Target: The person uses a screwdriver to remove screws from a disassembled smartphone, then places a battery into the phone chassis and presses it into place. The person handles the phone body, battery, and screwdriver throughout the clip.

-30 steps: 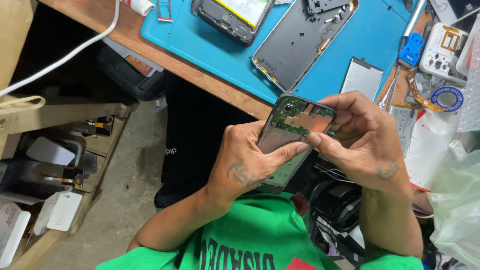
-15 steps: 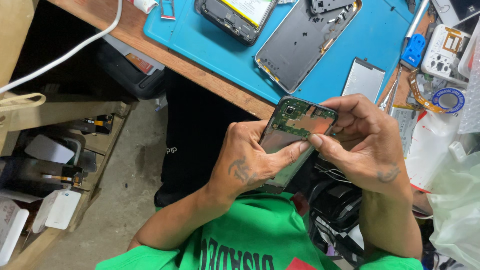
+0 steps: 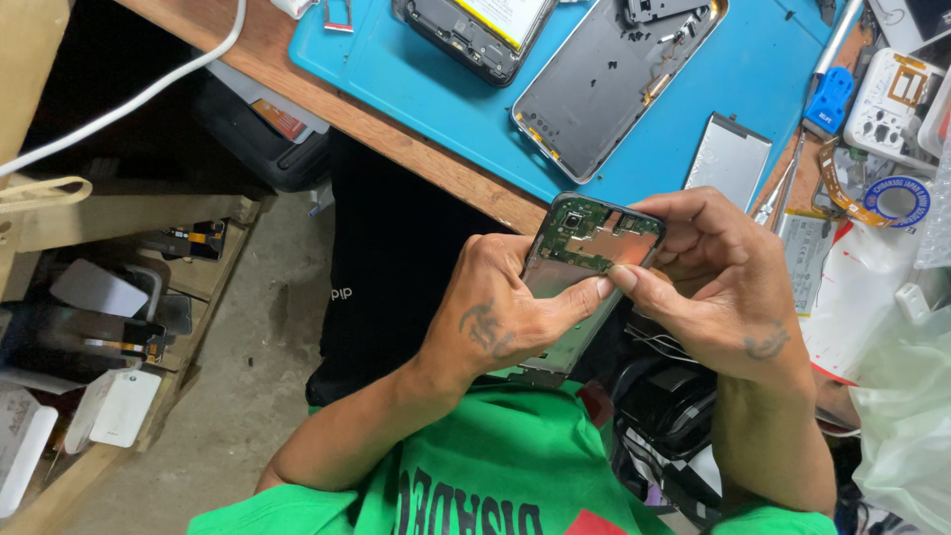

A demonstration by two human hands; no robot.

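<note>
Your left hand (image 3: 495, 322) is closed around the lower body of the opened phone (image 3: 584, 267), thumb laid across its exposed interior. Your right hand (image 3: 723, 287) is clamped on the upper right edge, fingers curled behind and thumb tip pressing inward beside the green circuit board (image 3: 584, 233). The phone is held in the air above your lap, just off the edge of the wooden bench (image 3: 416, 149), not supported by the blue work mat (image 3: 416, 79).

Risks from this position:
- Thumb pressure on the board may crack it or bend a connector.
- With nothing beneath the phone, a slip would likely drop it to the floor.
- Bare skin on exposed contacts may leave residue.
- Twisting the frame between both hands may stress it.

The grey back cover (image 3: 604, 94) and a second opened phone (image 3: 475, 30) lie on the mat, well apart from your hands.
</note>
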